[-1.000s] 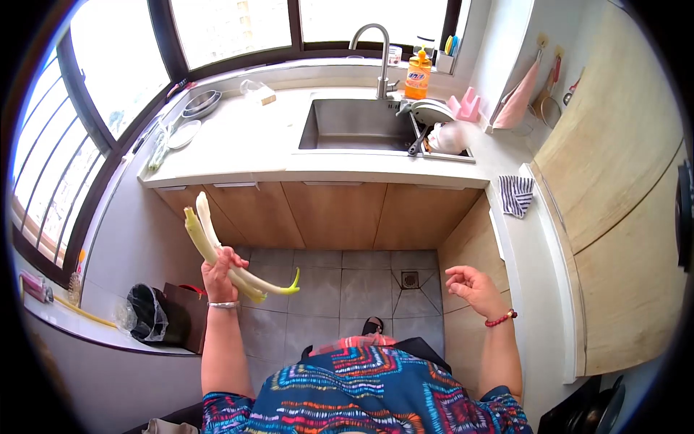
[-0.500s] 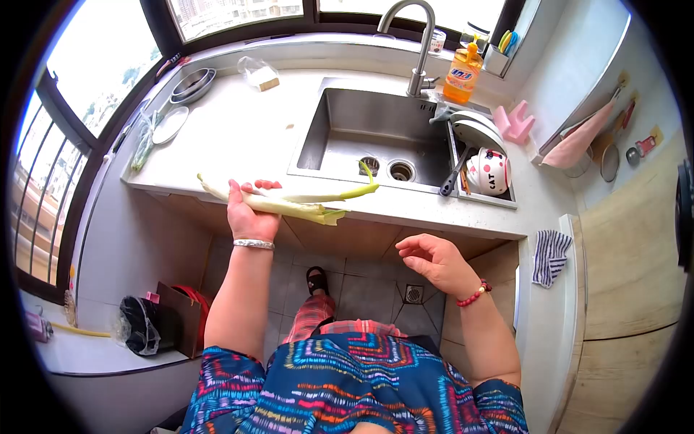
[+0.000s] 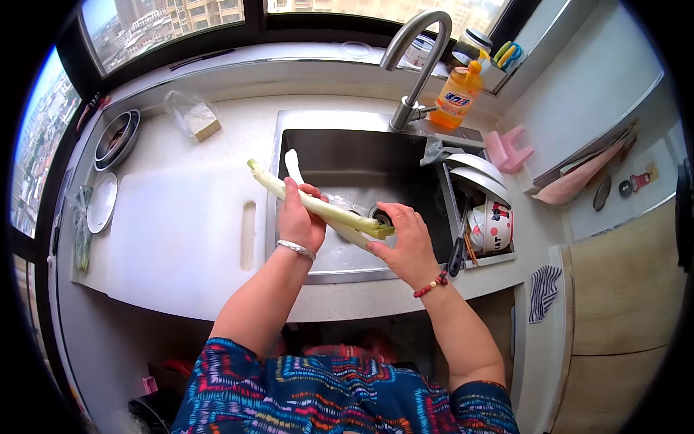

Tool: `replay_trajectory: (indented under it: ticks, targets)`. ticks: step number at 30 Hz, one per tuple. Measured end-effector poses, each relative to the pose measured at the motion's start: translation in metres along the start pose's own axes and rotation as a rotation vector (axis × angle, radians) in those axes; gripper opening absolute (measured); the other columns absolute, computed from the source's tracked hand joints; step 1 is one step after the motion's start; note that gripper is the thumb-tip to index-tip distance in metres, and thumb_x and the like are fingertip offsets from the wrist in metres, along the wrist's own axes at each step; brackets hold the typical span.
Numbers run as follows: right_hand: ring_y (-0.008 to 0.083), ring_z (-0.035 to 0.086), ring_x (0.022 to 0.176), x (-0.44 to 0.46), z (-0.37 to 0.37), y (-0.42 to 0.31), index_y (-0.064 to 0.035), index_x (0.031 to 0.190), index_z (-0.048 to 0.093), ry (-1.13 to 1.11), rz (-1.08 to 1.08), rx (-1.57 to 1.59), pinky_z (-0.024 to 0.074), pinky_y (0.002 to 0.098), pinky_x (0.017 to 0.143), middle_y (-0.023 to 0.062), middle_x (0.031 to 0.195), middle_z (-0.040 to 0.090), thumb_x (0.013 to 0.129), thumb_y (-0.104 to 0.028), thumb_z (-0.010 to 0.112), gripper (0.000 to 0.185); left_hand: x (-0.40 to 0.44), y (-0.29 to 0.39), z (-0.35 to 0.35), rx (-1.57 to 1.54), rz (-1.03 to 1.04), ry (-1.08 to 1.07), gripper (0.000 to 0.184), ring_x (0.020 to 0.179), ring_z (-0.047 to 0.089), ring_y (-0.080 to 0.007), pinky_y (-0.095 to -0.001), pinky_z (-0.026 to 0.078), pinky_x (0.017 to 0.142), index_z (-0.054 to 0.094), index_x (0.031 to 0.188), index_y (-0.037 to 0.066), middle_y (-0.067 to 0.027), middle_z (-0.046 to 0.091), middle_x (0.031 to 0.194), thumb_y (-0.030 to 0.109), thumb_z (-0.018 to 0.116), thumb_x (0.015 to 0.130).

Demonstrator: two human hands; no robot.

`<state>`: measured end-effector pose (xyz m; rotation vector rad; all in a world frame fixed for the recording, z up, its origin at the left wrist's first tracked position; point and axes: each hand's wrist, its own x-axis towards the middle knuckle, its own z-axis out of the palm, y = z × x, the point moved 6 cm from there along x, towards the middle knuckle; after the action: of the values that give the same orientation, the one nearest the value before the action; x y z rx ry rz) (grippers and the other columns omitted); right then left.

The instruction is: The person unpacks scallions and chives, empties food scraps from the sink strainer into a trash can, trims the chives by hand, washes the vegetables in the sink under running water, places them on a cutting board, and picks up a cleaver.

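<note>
Two pale scallion stalks (image 3: 329, 210) lie across my left hand (image 3: 303, 220), whose fingers are wrapped round their middle. They are above the steel sink (image 3: 347, 276), below the faucet (image 3: 421, 69). Around the green cut ends at the right is my right hand (image 3: 406, 242), with thumb and fingers on either side of them. Those fingers are curved and partly apart; whether they press on the stalks is hard to tell. The white cutting board (image 3: 173, 239) rests on the counter, left of the sink.
Metal bowls (image 3: 116, 141), a white plate (image 3: 102, 202) and bagged greens (image 3: 83, 228) sit at the left. Behind the board is a bagged block (image 3: 204, 123). An orange soap bottle (image 3: 457, 98), stacked dishes (image 3: 478, 177) and a pink holder (image 3: 509, 149) are at the right.
Both hands have moved forward from the counter's front side to over the sink, with the stalks in my left hand. My right hand has come to the stalks' green end. The view is closer to the counter.
</note>
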<state>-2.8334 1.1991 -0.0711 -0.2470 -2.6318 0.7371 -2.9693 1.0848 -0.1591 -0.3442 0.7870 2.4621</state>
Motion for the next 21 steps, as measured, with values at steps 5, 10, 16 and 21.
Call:
replay_trajectory:
  ticks: [5, 10, 16, 21]
  targets:
    - [0.0296, 0.046, 0.102, 0.046, 0.018, 0.053, -0.0061, 0.113, 0.048, -0.063, 0.101, 0.122, 0.0360, 0.0356, 0.090, 0.0133, 0.109, 0.048, 0.069, -0.025, 0.065, 0.051, 0.041, -0.028, 0.007, 0.198, 0.026, -0.081, 0.039, 0.061, 0.045, -0.0168, -0.0320, 0.041, 0.059, 0.045, 0.070, 0.007, -0.0047, 0.046, 0.069, 0.042, 0.042, 0.088]
    - [0.0224, 0.050, 0.098, 0.109, 0.004, 0.146, -0.0033, 0.113, 0.047, 0.142, 0.298, 0.285, 0.0407, 0.0325, 0.086, 0.0132, 0.108, 0.050, 0.075, -0.016, 0.061, 0.043, 0.080, -0.053, 0.000, 0.428, 0.105, -0.093, 0.041, 0.054, 0.047, -0.0112, -0.0246, 0.039, 0.052, 0.049, 0.070, 0.006, -0.0024, 0.048, 0.059, 0.045, 0.047, 0.085]
    - [0.0232, 0.052, 0.096, 0.181, -0.012, 0.255, -0.0009, 0.116, 0.044, 0.518, 0.451, 0.257, 0.0412, 0.0336, 0.085, 0.0161, 0.112, 0.049, 0.077, -0.018, 0.060, 0.045, 0.105, -0.092, 0.008, 0.685, 0.103, -0.234, 0.032, 0.052, 0.049, -0.0091, -0.0222, 0.041, 0.049, 0.051, 0.071, 0.006, -0.0006, 0.050, 0.062, 0.034, 0.050, 0.086]
    - [0.0201, 0.056, 0.086, 0.218, 0.004, 0.295, -0.0021, 0.107, 0.051, 0.432, 0.563, 0.363, 0.0429, 0.0300, 0.077, 0.0117, 0.093, 0.059, 0.078, -0.018, 0.059, 0.034, 0.109, -0.096, -0.005, 0.845, -0.006, -0.242, 0.036, 0.052, 0.047, -0.0067, -0.0207, 0.040, 0.049, 0.055, 0.076, 0.003, -0.0012, 0.051, 0.063, 0.038, 0.054, 0.083]
